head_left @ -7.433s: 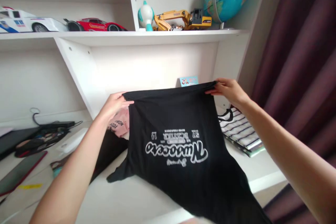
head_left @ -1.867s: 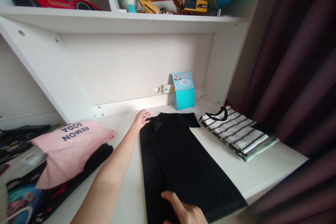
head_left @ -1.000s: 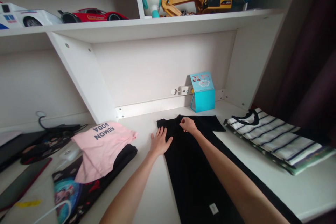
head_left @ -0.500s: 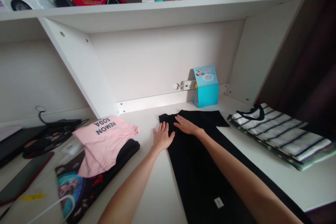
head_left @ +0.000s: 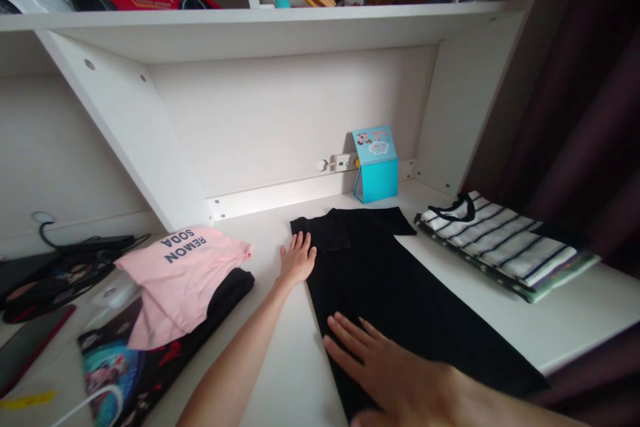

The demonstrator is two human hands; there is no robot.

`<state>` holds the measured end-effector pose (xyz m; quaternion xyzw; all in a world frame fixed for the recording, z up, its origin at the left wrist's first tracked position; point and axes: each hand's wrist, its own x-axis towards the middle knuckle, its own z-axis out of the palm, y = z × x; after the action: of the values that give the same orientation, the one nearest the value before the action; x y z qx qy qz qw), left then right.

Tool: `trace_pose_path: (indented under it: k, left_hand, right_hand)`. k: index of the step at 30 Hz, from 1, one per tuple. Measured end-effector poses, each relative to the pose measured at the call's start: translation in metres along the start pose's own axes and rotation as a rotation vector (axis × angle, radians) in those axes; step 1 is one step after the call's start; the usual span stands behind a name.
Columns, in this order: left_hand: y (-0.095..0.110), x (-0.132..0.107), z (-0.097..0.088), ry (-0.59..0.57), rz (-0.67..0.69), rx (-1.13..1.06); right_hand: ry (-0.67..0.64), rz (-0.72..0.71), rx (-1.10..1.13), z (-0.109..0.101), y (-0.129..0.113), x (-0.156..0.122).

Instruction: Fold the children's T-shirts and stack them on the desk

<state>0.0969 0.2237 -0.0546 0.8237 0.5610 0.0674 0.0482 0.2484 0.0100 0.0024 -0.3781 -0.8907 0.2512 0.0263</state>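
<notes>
A black short-sleeved garment [head_left: 400, 287] lies spread on the white desk, its sleeve end toward the back wall. My left hand [head_left: 299, 259] rests flat at its upper left edge, fingers spread over the folded-in sleeve. Nearer to me, my right hand [head_left: 370, 360] lies with its fingers stretched out on the left side of the cloth, part of the palm cut off by the bottom edge. Neither hand grips anything. The white label seen earlier on the cloth is out of sight.
A pink T-shirt [head_left: 180, 280] lies over dark printed clothing [head_left: 120, 363] on the left. Folded striped clothes [head_left: 505, 240] are stacked at the right. A blue desk calendar [head_left: 379, 177] stands at the back, near a power socket [head_left: 345, 162]. Above, a shelf [head_left: 300, 17] holds toy vehicles.
My right hand has moved from the garment's top down toward me along its left side. The left hand stays at the upper left edge. The view has shifted slightly to the right.
</notes>
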Motion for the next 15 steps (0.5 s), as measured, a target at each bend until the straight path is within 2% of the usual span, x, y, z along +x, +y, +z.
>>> trace_pose_path:
  k: [2, 3, 5, 6, 7, 8, 10, 13, 15]
  left_hand:
    - [0.000, -0.001, 0.000, 0.002, 0.019, -0.010]
    - [0.000, -0.001, 0.000, 0.005, 0.029, -0.014]
    - [-0.001, -0.002, 0.000, 0.010, 0.039, -0.020]
    - [-0.001, -0.002, 0.000, 0.012, 0.043, -0.021]
    - [-0.001, -0.002, 0.000, 0.012, 0.045, -0.022]
    - [-0.001, -0.003, 0.000, 0.010, 0.049, -0.021]
    - [-0.001, -0.003, 0.000, 0.007, 0.053, -0.017]
    - [-0.001, -0.004, -0.001, 0.014, 0.051, -0.012]
    - [-0.001, -0.005, -0.001, 0.016, 0.052, -0.011]
  right_hand:
    - [-0.121, -0.081, 0.071, -0.007, -0.015, -0.025]
    - [-0.181, -0.126, 0.134, -0.017, -0.015, -0.033]
    - [-0.213, -0.153, 0.295, -0.042, 0.001, -0.039]
    - [-0.158, -0.097, 0.349, -0.056, 0.018, -0.038]
    - [-0.052, 0.033, 0.366, -0.069, 0.039, -0.033]
    - [0.114, 0.216, 0.302, -0.081, 0.063, -0.027]
    - [0.408, 0.743, -0.008, -0.101, 0.115, -0.013]
    - [0.479, 1.028, -0.086, -0.114, 0.179, 0.005]
    - [0.467, 1.125, -0.065, -0.115, 0.205, 0.013]
